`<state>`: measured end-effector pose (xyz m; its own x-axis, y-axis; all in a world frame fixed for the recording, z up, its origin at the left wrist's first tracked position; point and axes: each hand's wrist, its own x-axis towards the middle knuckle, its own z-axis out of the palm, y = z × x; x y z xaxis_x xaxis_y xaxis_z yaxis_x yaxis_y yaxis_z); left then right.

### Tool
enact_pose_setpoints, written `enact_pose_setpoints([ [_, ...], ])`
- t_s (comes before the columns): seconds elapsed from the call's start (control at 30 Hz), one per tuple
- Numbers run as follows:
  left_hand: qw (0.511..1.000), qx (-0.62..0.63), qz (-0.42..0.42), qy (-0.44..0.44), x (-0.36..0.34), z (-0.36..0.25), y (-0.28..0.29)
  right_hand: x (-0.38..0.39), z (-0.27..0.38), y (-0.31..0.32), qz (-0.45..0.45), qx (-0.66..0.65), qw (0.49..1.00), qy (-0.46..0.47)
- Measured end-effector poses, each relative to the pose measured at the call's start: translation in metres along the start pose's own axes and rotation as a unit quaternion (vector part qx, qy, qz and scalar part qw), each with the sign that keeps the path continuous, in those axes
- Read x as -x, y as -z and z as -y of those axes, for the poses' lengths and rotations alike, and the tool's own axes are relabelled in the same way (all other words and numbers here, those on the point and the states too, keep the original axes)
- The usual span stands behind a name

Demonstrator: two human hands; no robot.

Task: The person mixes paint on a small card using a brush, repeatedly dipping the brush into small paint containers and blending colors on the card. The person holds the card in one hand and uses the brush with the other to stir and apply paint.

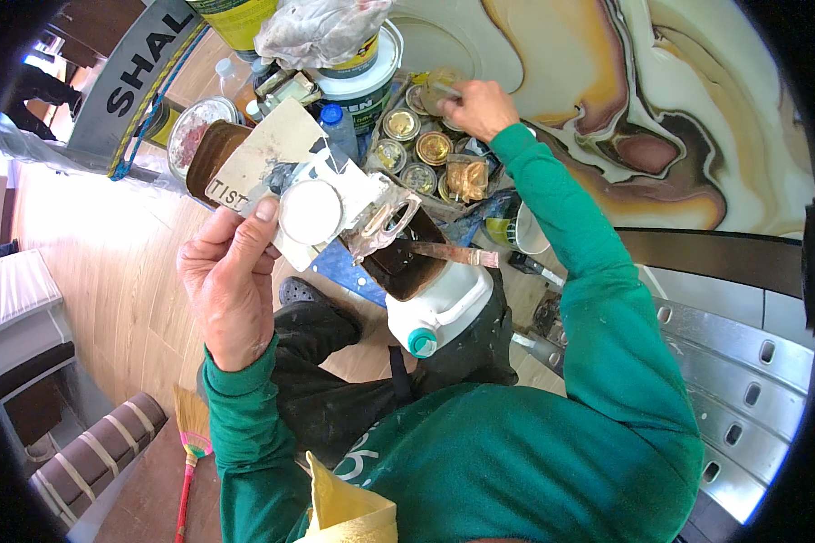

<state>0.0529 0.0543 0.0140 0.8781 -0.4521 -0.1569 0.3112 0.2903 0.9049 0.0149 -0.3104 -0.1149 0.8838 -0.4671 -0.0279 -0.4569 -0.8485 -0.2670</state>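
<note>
A: Head view: what does the left hand (229,276) hold?
B: Its fingers pinch a white round lid (311,212) against a paint-stained card (272,149), at 10 o'clock.
A: The right hand (480,107)?
B: At 12 o'clock, fingers closed around a small jar (443,83), above 6 or so gold-lidded jars (434,147).

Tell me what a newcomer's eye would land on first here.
First, the big swirled cream, ochre and brown marbled panel filling the upper right. Next, the left hand at centre left, holding up a paint-smeared cardboard palette with a round white lid on it. Then the right hand, top centre, reaching over a cluster of small open gold-rimmed pigment tins.
</note>
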Motion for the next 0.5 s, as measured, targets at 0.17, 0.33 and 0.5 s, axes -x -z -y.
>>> enact_pose_setpoints([
  [0.17,0.998,0.023,0.050,-0.001,-0.001,0.002,0.003,-0.016,-0.037,-0.003,-0.055,-0.098,0.981,-0.156],
  [0.33,0.997,0.031,0.074,-0.011,-0.002,-0.002,0.001,-0.038,-0.056,-0.039,0.002,-0.190,0.953,-0.237],
  [0.5,1.000,0.008,0.012,-0.002,0.002,-0.002,-0.008,-0.044,-0.061,-0.053,-0.043,-0.155,0.964,-0.212],
])
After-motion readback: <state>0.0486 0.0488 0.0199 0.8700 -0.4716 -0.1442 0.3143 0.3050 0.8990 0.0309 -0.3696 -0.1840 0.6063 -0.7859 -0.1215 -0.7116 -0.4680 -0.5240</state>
